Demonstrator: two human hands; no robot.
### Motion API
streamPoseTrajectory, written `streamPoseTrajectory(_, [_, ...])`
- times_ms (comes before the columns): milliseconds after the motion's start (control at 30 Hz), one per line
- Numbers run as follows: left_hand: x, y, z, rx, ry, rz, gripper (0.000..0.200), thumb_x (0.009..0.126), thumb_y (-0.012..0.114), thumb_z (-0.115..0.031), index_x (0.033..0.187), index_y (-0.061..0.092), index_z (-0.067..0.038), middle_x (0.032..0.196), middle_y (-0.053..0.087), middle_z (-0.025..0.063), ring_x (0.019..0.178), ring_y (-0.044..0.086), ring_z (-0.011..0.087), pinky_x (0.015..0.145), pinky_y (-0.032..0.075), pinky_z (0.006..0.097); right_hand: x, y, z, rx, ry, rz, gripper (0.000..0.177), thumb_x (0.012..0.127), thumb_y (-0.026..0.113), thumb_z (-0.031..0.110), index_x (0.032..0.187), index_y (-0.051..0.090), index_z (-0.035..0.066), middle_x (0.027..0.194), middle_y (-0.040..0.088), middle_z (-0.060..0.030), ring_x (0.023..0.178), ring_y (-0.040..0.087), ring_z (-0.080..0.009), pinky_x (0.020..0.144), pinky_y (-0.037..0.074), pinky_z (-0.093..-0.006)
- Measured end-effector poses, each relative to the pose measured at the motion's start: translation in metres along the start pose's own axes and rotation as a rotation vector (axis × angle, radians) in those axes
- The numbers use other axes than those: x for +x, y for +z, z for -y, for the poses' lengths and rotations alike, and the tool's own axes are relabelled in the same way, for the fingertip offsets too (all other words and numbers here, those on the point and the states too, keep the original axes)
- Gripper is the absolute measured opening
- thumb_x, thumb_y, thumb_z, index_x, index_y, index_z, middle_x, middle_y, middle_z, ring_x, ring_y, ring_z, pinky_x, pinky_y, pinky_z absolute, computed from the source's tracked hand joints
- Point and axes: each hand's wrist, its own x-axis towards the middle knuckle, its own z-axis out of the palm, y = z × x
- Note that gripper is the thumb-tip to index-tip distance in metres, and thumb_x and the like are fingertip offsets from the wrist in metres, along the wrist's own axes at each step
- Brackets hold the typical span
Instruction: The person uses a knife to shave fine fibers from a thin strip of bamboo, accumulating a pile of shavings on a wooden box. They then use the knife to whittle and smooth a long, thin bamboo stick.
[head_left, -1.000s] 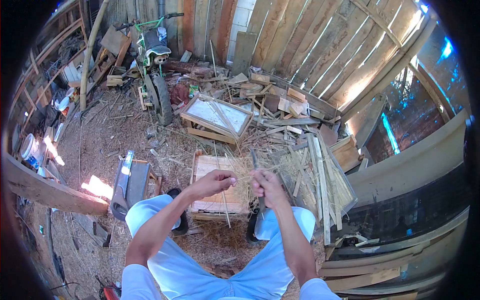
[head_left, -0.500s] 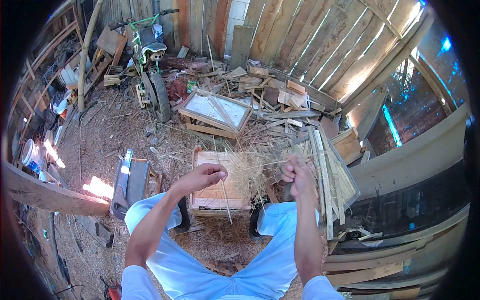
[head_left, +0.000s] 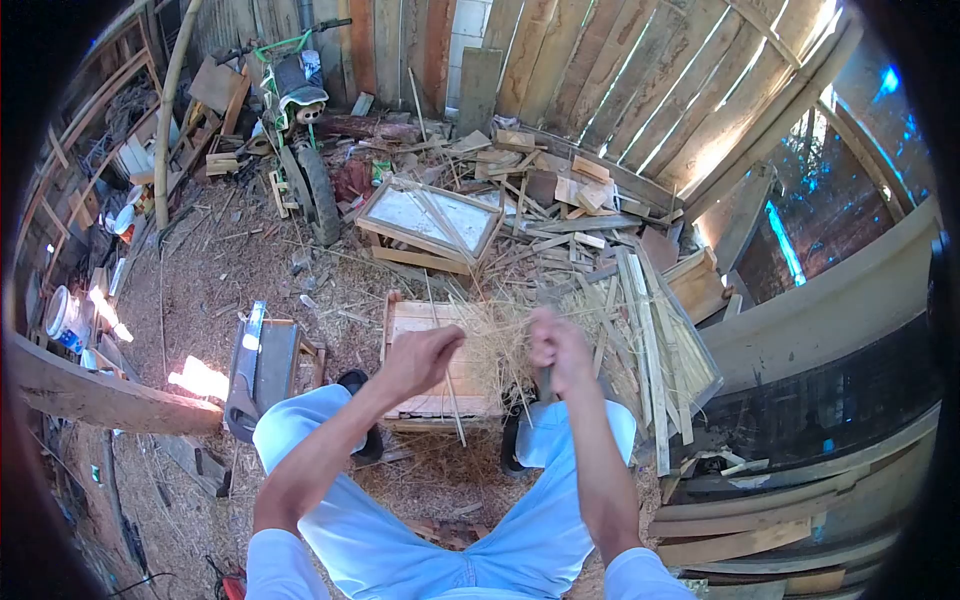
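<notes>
My left hand (head_left: 425,360) is closed in a pinch on a thin wooden strip that runs toward my right hand; most of it is lost against the shavings behind. My right hand (head_left: 562,352), smeared by motion, is wrapped round what looks like a knife (head_left: 545,386), its dark end showing below the fist and a faint blurred blade above. Both hands are over a low wooden box (head_left: 415,318) between my legs. Curly pale shavings (head_left: 495,345) are heaped on the box's right side. A long thin stick (head_left: 448,372) lies across the box top.
A handsaw (head_left: 243,385) rests against a small stool (head_left: 280,350) on the left. Long wood strips (head_left: 645,345) lean at the right. Ahead are a framed panel (head_left: 425,215), scrap wood (head_left: 560,190) and a motorbike (head_left: 305,130). Shavings litter the ground.
My right hand has moved left and slightly down, closer to my left hand. My left hand has shifted a little to the right and turned.
</notes>
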Motion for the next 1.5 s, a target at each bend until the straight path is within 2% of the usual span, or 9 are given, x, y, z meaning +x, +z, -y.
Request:
streamPoseTrajectory(33, [-0.002, -0.006, 0.000, -0.002, 0.003, 0.000, 0.009, 0.086, 0.058, -0.011, 0.092, 0.060, -0.005, 0.074, 0.063, 0.0149, 0.066, 0.062, 0.0342, 0.055, 0.047, 0.0408, -0.001, -0.011, 0.011, 0.057, -0.098, -0.109, 0.028, 0.095, 0.052, 0.024, 0.111, 0.052, 0.001, 0.067, 0.045, 0.0033, 0.048, 0.034, -0.0022, 0.040, 0.028, -0.0165])
streamPoseTrajectory(267, [0.000, 0.000, -0.002, 0.111, 0.113, -0.071, 0.007, 0.085, 0.059, -0.009, 0.092, 0.059, -0.007, 0.078, 0.065, 0.0102, 0.067, 0.063, 0.0308, 0.055, 0.049, 0.0383, -0.013, 0.008, 0.009, 0.096, -0.100, -0.014, 0.037, 0.094, 0.053, 0.024, 0.124, 0.048, 0.003, 0.069, 0.046, 0.0037, 0.049, 0.035, -0.0018, 0.041, 0.028, -0.0157])
streamPoseTrajectory(467, [0.005, 0.000, -0.010, 0.067, 0.045, 0.076, 0.011, 0.086, 0.057, -0.011, 0.095, 0.060, -0.006, 0.080, 0.066, 0.0120, 0.067, 0.063, 0.0327, 0.055, 0.049, 0.0400, -0.011, 0.036, -0.023, 0.018, 0.103, 0.106, 0.028, 0.095, 0.053, 0.026, 0.109, 0.055, 0.002, 0.071, 0.052, 0.0018, 0.048, 0.037, -0.0022, 0.041, 0.029, -0.0165])
streamPoseTrajectory(667, [0.000, -0.024, 0.005, -0.027, 0.026, 0.046, 0.009, 0.086, 0.059, -0.012, 0.091, 0.062, -0.005, 0.073, 0.063, 0.0139, 0.061, 0.061, 0.0316, 0.053, 0.045, 0.0393, -0.006, -0.011, 0.014, 0.022, -0.066, 0.033, 0.028, 0.094, 0.054, 0.026, 0.107, 0.055, 0.001, 0.072, 0.053, 0.0014, 0.048, 0.036, -0.0020, 0.041, 0.029, -0.0168])
streamPoseTrajectory(867, [-0.001, -0.022, 0.004, -0.024, -0.017, 0.095, 0.008, 0.086, 0.059, -0.011, 0.091, 0.061, -0.005, 0.072, 0.062, 0.0148, 0.061, 0.060, 0.0325, 0.054, 0.045, 0.0393, -0.011, 0.008, 0.005, 0.017, -0.094, 0.008, 0.032, 0.094, 0.054, 0.025, 0.113, 0.053, -0.001, 0.070, 0.053, 0.0011, 0.048, 0.038, -0.0020, 0.040, 0.030, -0.0163])
streamPoseTrajectory(1233, [0.004, -0.015, 0.004, -0.192, -0.061, 0.178, 0.015, 0.091, 0.054, -0.019, 0.095, 0.059, -0.006, 0.065, 0.058, 0.0147, 0.061, 0.057, 0.0346, 0.055, 0.041, 0.0424, -0.009, 0.018, -0.004, -0.060, 0.041, 0.088, 0.033, 0.093, 0.056, 0.027, 0.109, 0.056, -0.002, 0.071, 0.053, -0.0001, 0.049, 0.040, -0.0027, 0.041, 0.029, -0.0166])
streamPoseTrajectory(1333, [0.002, -0.027, 0.005, -0.180, -0.160, 0.267, 0.016, 0.091, 0.054, -0.020, 0.095, 0.060, -0.006, 0.065, 0.058, 0.0145, 0.061, 0.057, 0.0330, 0.056, 0.042, 0.0403, -0.011, 0.005, 0.009, -0.053, -0.019, 0.033, 0.032, 0.093, 0.056, 0.027, 0.108, 0.055, -0.001, 0.070, 0.051, 0.0011, 0.049, 0.039, -0.0027, 0.040, 0.029, -0.0165])
streamPoseTrajectory(1400, [0.001, -0.032, 0.005, -0.244, -0.116, 0.247, 0.017, 0.093, 0.054, -0.019, 0.096, 0.059, -0.003, 0.066, 0.054, 0.0117, 0.055, 0.047, 0.0220, 0.053, 0.038, 0.0339, -0.012, -0.003, 0.017, -0.061, -0.055, 0.003, 0.030, 0.093, 0.055, 0.027, 0.107, 0.053, -0.001, 0.069, 0.048, 0.0028, 0.049, 0.037, -0.0028, 0.040, 0.029, -0.0165])
streamPoseTrajectory(1500, [-0.002, -0.042, 0.008, -0.206, -0.126, 0.223, 0.016, 0.092, 0.054, -0.017, 0.093, 0.059, -0.002, 0.064, 0.053, 0.0104, 0.054, 0.047, 0.0189, 0.053, 0.038, 0.0332, -0.016, -0.020, 0.034, -0.031, -0.119, -0.082, 0.028, 0.094, 0.054, 0.027, 0.106, 0.053, 0.002, 0.069, 0.045, 0.0034, 0.050, 0.036, -0.0024, 0.040, 0.028, -0.0160])
